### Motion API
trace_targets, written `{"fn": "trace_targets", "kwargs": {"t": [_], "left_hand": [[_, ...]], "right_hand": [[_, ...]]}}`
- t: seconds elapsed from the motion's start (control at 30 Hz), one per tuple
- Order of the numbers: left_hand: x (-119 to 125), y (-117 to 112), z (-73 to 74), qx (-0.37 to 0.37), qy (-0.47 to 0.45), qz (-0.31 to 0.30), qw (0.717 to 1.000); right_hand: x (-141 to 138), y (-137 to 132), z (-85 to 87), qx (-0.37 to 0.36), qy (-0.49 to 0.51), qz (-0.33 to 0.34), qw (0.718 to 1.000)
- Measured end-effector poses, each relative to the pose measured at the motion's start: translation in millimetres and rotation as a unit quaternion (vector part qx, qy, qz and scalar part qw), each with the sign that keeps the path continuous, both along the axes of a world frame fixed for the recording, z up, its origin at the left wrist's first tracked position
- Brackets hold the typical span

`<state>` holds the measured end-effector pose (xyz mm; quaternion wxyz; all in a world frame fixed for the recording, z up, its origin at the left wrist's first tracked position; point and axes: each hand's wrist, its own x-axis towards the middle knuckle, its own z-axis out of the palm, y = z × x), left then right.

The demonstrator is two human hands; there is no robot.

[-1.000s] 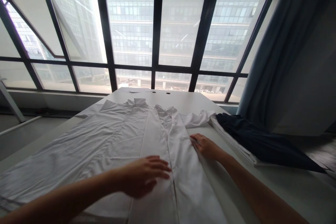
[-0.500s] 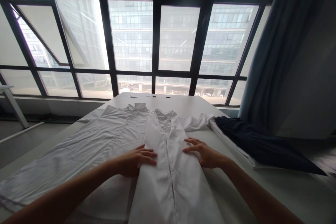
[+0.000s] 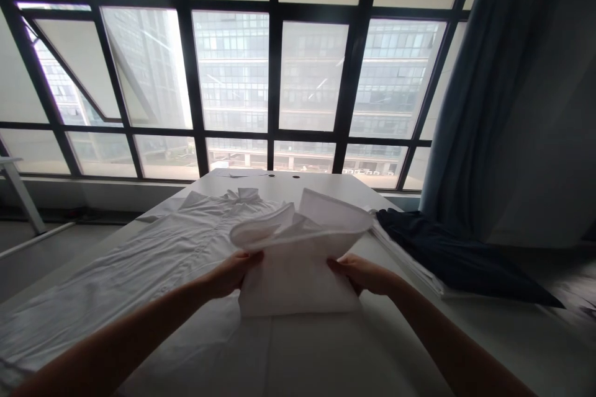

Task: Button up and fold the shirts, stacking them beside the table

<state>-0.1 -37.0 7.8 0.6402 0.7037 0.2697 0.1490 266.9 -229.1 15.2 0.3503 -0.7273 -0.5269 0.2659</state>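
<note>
A white shirt (image 3: 298, 282), doubled over with its hem end raised, hangs between both hands just above the table. My left hand (image 3: 235, 273) pinches its left edge, thumb on the near side. Its right edge is gripped by my right hand (image 3: 361, 273) in the same way. The raised flap curls open at the top toward the window. To the left, a second white shirt (image 3: 153, 260) lies spread out and wrinkled, its collar (image 3: 248, 193) pointing to the far end. The folded shirt's own collar is hidden behind the flap.
The white table (image 3: 321, 181) reaches to the window, with two dark holes near its far edge. At right lie dark navy fabric (image 3: 447, 260) and folded white cloth (image 3: 419, 265). A dark curtain (image 3: 475, 105) hangs behind them.
Both hands lay flat on the long folded shirt before. Now they grip it, and its near end has been lifted and folded away from me, baring the table in front.
</note>
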Motion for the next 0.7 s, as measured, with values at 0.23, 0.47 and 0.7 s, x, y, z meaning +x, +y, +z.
{"fn": "trace_targets", "kwargs": {"t": [0.23,0.47,0.7], "left_hand": [[10.4,30.7,-11.3,-0.080,0.061,-0.015,0.995],[54.5,73.0,-8.0,-0.049,0.084,0.084,0.992],[93.8,96.4,-10.0,-0.043,-0.102,0.159,0.981]], "right_hand": [[11.5,13.1,-9.6,-0.167,0.087,-0.106,0.976],[6.6,30.9,-14.8,-0.041,0.075,-0.162,0.983],[11.8,39.3,-18.9,0.120,-0.007,-0.184,0.976]]}}
